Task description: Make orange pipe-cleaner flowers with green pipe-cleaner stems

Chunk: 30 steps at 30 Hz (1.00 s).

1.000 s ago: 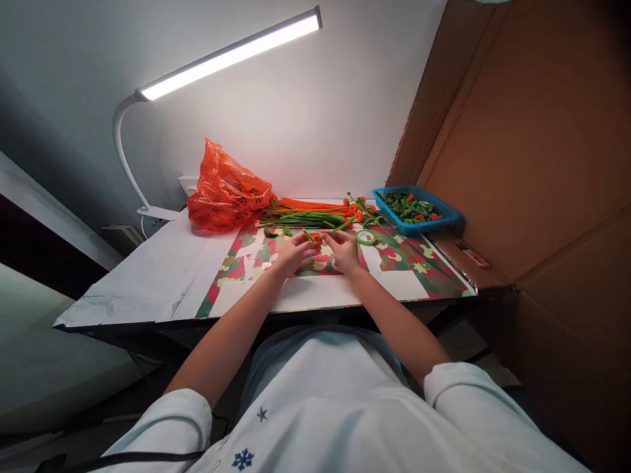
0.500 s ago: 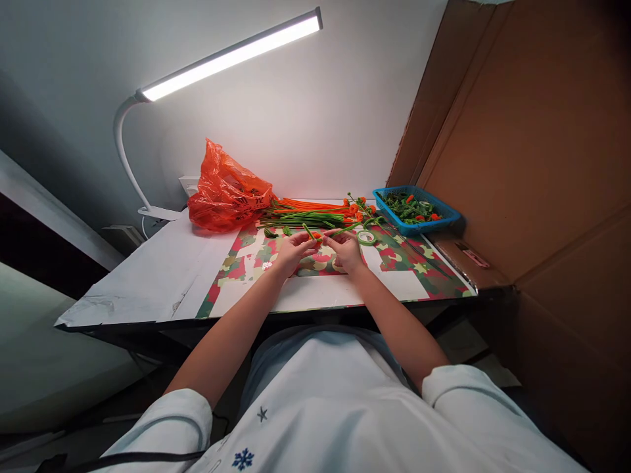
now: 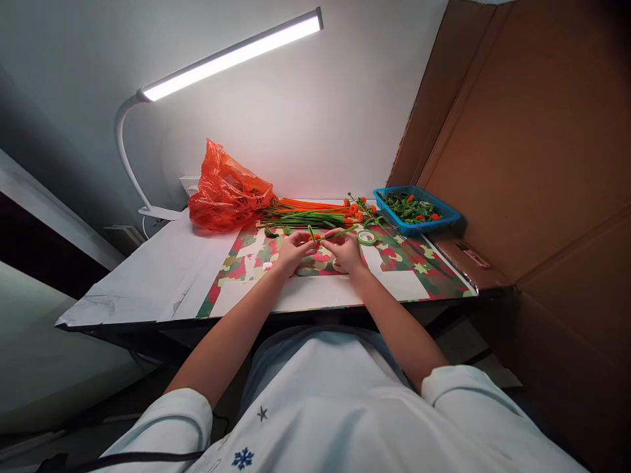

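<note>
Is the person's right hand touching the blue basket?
Apart: the head view shows the patterned table top plainly between the right hand and the blue basket.

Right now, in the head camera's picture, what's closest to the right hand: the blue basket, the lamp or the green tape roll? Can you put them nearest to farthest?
From the right hand:
1. Green tape roll: just to its right.
2. Blue plastic basket: farther right and back.
3. White desk lamp: stand off left, lit bar high up.
</note>
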Tool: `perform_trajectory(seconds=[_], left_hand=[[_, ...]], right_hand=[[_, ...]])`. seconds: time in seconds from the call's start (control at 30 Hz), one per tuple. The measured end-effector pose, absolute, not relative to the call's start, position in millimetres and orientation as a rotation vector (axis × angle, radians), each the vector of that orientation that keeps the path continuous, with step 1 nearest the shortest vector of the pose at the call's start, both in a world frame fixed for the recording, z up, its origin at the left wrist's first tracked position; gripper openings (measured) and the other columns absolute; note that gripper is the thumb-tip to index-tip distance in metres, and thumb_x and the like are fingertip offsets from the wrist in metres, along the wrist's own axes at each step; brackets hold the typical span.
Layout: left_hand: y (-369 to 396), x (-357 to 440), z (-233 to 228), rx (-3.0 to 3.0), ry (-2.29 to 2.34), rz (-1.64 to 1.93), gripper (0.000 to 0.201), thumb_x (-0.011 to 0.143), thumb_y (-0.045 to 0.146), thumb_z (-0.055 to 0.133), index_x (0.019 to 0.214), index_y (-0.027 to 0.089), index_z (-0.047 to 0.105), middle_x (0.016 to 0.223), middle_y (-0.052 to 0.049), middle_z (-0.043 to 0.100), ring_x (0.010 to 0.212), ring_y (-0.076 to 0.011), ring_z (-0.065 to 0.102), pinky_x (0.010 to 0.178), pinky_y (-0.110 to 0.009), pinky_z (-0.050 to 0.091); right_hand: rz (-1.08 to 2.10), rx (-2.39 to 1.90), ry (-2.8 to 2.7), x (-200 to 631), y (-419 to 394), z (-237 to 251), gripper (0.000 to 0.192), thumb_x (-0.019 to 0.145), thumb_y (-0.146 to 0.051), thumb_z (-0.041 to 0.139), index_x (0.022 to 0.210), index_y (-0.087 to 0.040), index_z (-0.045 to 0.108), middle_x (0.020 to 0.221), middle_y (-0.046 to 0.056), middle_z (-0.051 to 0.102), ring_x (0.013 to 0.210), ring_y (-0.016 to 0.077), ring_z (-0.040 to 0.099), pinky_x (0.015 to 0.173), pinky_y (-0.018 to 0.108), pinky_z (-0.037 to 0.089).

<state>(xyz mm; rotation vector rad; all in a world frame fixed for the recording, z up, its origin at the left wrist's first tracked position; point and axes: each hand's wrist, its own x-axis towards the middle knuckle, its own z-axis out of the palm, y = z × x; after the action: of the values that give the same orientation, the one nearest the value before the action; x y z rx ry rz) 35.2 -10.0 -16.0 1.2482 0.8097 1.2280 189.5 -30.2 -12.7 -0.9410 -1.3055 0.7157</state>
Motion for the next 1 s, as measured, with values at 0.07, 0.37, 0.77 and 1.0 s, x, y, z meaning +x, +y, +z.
perform_trajectory(seconds=[0.07,0.37,0.77,1.0], left_hand=[[-11,36,-15,1.252,0.813,1.22,0.044,0.052,0.04,0.087,0.079,0.016,0.061,0.08,0.0,0.069,0.073,-0.0152,0.068,0.07,-0.029,0.057],[-15,39,-14,1.268,0.784,1.142,0.043,0.054,0.038,0.086,0.077,0.017,0.057,0.075,0.0,0.068,0.073,-0.0176,0.069,0.062,-0.027,0.057],[-14,39,-17,1.252,0.73,1.142,0.051,0.049,0.04,0.09,0.075,0.017,0.053,0.07,0.003,0.067,0.066,-0.0138,0.068,0.063,-0.025,0.054],[-9,40,-21,1.24,0.728,1.218,0.053,0.049,0.042,0.09,0.074,0.018,0.051,0.07,0.003,0.068,0.066,-0.0142,0.068,0.068,-0.029,0.055]], right_hand=[[0.639,-0.944,-1.337,188,-32,-11,0.014,0.064,-0.031,0.075,0.068,-0.021,0.065,0.072,0.001,0.069,0.067,0.0178,0.065,0.068,0.033,0.055],[0.39,-0.994,-1.37,188,-36,-9,0.016,0.076,-0.036,0.067,0.071,-0.021,0.069,0.075,0.003,0.073,0.067,0.0188,0.068,0.064,0.031,0.056],[0.196,-1.058,-1.327,187,-34,-13,0.011,0.071,-0.027,0.07,0.064,-0.022,0.064,0.069,0.003,0.07,0.073,0.021,0.065,0.072,0.035,0.053],[0.289,-1.082,-1.288,180,-35,-19,0.017,0.077,-0.035,0.065,0.069,-0.02,0.067,0.068,0.003,0.07,0.066,0.0191,0.063,0.063,0.032,0.051]])
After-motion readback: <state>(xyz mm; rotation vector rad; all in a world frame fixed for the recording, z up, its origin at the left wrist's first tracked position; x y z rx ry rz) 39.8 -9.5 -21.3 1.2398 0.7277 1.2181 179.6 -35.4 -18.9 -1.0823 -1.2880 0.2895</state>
